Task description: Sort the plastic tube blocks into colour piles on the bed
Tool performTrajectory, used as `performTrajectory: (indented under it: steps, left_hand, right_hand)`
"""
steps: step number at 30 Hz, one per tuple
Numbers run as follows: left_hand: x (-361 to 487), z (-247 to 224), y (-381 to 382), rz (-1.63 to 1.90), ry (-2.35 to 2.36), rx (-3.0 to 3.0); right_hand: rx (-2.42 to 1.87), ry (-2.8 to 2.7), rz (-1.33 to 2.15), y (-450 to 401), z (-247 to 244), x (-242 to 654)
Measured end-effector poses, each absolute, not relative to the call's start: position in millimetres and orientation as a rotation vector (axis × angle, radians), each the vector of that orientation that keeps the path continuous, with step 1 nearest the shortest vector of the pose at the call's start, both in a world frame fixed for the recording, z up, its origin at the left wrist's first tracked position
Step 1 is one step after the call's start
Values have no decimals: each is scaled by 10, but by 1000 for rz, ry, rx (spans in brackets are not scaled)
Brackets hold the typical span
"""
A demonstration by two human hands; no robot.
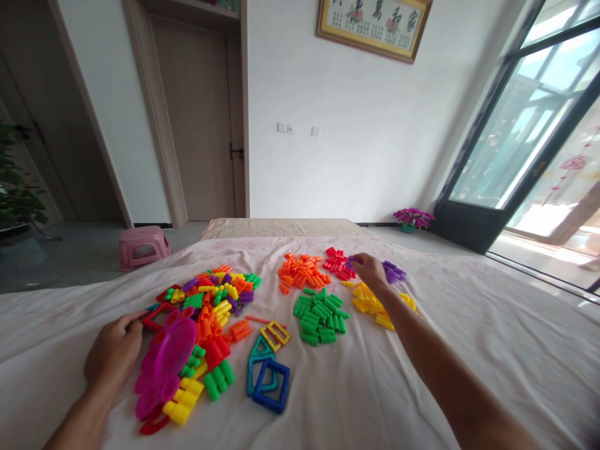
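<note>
My left hand [115, 347] reaches in at the left, its fingertips closed on a small teal plastic piece [152, 307] that is mostly hidden. Touching or just beside those fingers is a red square frame [149, 323]. A magenta toy plate [174, 347] with rounded lobes leans against the mixed pile of plastic building blocks [220, 303]. My right hand [369, 270] pinches a purple block [350, 262] near the red blocks [335, 262]. Around that arm lie yellow blocks [366, 299] and purple blocks [394, 272].
Orange blocks [302, 272] and green blocks [321, 317] form separate heaps mid-table. A blue square frame [282, 390], a teal frame [252, 369] and a yellow frame [276, 335] lie nearer. Pale cloth [356, 387] covers the table; a pink stool [144, 245] stands beyond its left side.
</note>
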State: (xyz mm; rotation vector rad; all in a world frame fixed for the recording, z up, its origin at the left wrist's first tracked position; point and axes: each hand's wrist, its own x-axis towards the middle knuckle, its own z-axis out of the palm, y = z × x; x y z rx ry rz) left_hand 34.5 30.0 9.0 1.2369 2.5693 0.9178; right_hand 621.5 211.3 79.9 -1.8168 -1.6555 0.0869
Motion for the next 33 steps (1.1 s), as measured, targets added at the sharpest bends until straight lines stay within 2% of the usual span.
performTrajectory:
  steps: [4,7,14,18,25,33]
  left_hand:
    - [341,86,306,908,2575,1236]
    - [340,76,306,908,2585,1245]
    - [349,62,294,947,2562,1275]
    - [377,86,289,956,2568,1253]
    - [370,80,303,988,2572,1257]
    - [372,72,306,1009,2578,1244]
  right_hand:
    - [-2002,-1486,7,2194,846,6747]
    - [-1981,-1436,-11,2207,844,6711]
    - [-1372,-1900,352,1841,780,5283]
    - [-1101,-2275,440,1456,751,4384]
    - [-1448,-2416,329,1314,529,3495]
    - [-1499,-2330,405,1449,342,3378]
